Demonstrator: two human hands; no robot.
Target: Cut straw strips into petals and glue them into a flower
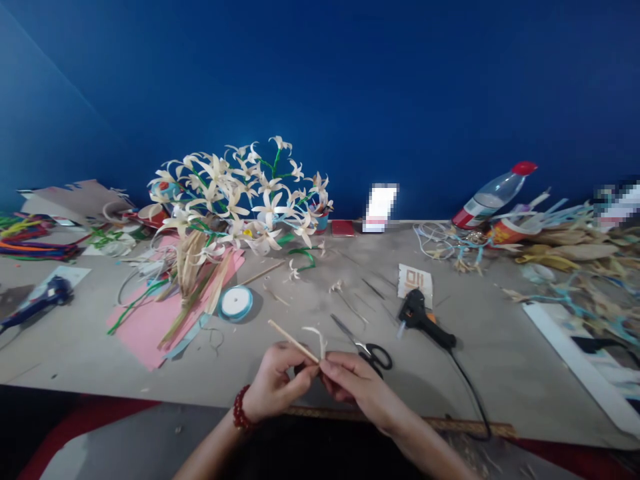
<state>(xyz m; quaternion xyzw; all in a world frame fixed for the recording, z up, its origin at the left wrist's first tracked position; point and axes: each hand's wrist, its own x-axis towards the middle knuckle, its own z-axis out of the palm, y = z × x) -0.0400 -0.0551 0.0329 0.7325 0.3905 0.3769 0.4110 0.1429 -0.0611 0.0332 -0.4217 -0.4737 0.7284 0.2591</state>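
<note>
Near the table's front edge, my left hand (pixel 283 380), with a red bead bracelet at its wrist, is closed on a thin wooden stick (pixel 293 341) that points up and left. My right hand (pixel 353 380) meets it at the stick's lower end, its fingers pinched on a pale curved strip (pixel 320 339). The fingertips of both hands touch or nearly touch. Black-handled scissors (pixel 373 353) lie just beyond my right hand. A roll of blue ribbon (pixel 235 303) rests beyond my left hand.
White flowers on green stems (pixel 240 193) stand at the back. A black glue gun (pixel 425 320) and its cord lie to the right, near a white power strip (pixel 575 360). Farther back are a bottle (pixel 493 197) and dried husks (pixel 575 247). Pink paper (pixel 150 320) and a blue glue gun (pixel 40 300) lie left.
</note>
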